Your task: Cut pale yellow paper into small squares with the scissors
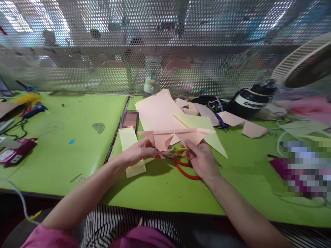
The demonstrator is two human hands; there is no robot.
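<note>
A folded sheet of peach-coloured paper is held up between both hands, its long crease running left to right. My left hand pinches its left part, where a pointed flap hangs down. At the right part, my right hand grips it with thumb on top. Just below the paper are scissors with red and yellow handles, beside the right fingers; whether those fingers touch them I cannot tell. Pale yellow paper strips lie under and left of my left hand.
Behind are large pink sheets, yellow paper, a pale green bottle and a black bottle. A perforated metal screen backs the green table. A fan stands right; a protractor lies left.
</note>
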